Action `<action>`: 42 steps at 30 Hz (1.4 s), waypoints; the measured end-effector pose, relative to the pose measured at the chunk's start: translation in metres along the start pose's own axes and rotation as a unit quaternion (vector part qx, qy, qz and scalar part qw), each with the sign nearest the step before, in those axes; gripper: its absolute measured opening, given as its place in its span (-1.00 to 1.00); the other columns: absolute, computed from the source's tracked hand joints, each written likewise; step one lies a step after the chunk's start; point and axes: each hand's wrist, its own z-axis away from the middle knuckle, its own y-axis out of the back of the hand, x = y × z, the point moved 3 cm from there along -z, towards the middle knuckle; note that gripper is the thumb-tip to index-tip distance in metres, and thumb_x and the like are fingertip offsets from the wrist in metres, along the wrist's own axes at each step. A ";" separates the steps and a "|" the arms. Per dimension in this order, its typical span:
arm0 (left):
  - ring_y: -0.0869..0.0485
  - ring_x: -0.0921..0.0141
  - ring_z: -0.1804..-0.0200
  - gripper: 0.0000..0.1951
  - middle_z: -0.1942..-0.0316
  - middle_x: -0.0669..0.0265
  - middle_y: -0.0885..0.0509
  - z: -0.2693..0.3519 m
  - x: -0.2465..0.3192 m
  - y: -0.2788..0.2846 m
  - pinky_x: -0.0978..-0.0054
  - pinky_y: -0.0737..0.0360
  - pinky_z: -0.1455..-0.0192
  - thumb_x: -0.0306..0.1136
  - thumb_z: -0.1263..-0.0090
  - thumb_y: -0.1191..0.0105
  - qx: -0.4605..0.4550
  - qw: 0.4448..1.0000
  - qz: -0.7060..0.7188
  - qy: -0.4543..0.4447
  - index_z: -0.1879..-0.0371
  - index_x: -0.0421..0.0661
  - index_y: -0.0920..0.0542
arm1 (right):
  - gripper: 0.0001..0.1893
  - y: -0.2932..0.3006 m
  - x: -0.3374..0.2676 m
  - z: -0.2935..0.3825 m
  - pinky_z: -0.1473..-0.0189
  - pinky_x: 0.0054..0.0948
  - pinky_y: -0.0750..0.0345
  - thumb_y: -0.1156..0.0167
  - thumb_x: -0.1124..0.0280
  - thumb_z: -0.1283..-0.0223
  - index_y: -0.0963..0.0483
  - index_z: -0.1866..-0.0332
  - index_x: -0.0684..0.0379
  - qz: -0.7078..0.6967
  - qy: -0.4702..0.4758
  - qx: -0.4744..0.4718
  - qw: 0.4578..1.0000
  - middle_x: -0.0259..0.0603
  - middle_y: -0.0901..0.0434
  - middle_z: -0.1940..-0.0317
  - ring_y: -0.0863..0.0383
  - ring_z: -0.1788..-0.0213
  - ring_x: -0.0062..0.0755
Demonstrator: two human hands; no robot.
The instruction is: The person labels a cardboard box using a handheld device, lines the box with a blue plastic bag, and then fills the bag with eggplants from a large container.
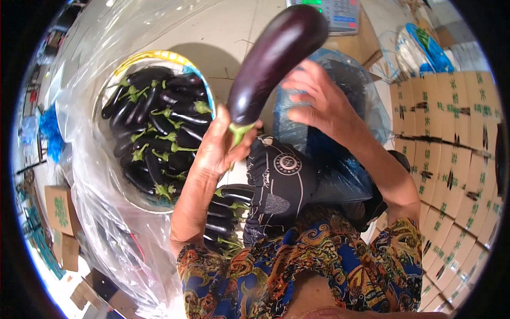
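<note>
A large glossy dark purple eggplant (275, 63) is raised in front of me, its rounded end tilted up and to the right. My left hand (217, 149) grips it at the green calyx and stem. Close to its right side is my right hand (322, 99), blurred, with fingers spread and nothing held. Left of my left hand stands a round container (153, 56) with a yellow and blue rim, full of smaller eggplants (159, 119) with green stems. Below my left forearm, more eggplants (223, 215) lie in a row beside my leg.
A blue plastic bag (289, 123) is beyond my right hand. A digital scale (344, 16) sits on a cardboard box at the top. Stacked cartons (442, 115) line the right side. Clear plastic sheeting (83, 167) drapes along the container's left. Two smaller cartons (59, 209) stand at far left.
</note>
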 end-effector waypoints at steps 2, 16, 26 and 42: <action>-0.48 0.59 0.58 -0.45 0.48 0.37 -0.57 -0.017 0.011 -0.031 0.66 -0.37 0.63 0.15 -0.36 -0.07 0.011 0.964 -0.259 -0.057 0.06 -0.19 -0.51 | -0.51 0.010 -0.019 -0.005 -0.15 -0.29 -0.50 -0.29 0.17 -0.21 -0.42 -0.15 0.22 0.027 0.052 0.049 0.997 -0.11 -0.57 0.14 -0.57 -0.04 -0.30; -0.63 0.51 0.28 -0.72 0.30 0.32 -0.68 -0.008 0.022 0.116 0.60 -0.55 0.17 -0.30 -0.45 -0.05 0.246 0.939 -0.196 -0.138 0.01 -0.23 -0.59 | -0.36 0.075 -0.012 0.089 0.26 -0.61 -0.45 -0.18 -0.11 -0.18 -0.34 -0.16 0.21 -0.013 -0.369 0.033 0.929 -0.31 -0.50 0.25 -0.53 0.21 -0.57; -0.62 0.49 0.29 -0.76 0.31 0.34 -0.68 0.066 -0.006 0.187 0.62 -0.52 0.25 -0.34 -0.44 -0.07 0.371 0.913 -0.122 -0.117 0.03 -0.19 -0.60 | -0.61 0.101 0.164 0.073 0.42 -0.37 -0.52 -0.31 0.01 -0.11 -0.49 0.31 0.18 -0.123 -0.468 0.145 0.863 -0.22 -0.56 0.48 -0.56 0.49 -0.38; -0.56 0.56 0.29 -0.78 0.33 0.39 -0.63 -0.035 0.008 0.053 0.60 -0.49 0.18 -0.35 -0.44 -0.05 0.186 0.891 -0.373 -0.178 0.03 -0.18 -0.60 | -0.42 0.067 0.358 0.081 -0.23 -0.17 -0.37 -0.10 0.19 -0.26 -0.19 -0.31 0.22 0.266 -0.416 0.096 0.865 0.03 -0.35 -0.24 -0.39 -0.19 -0.09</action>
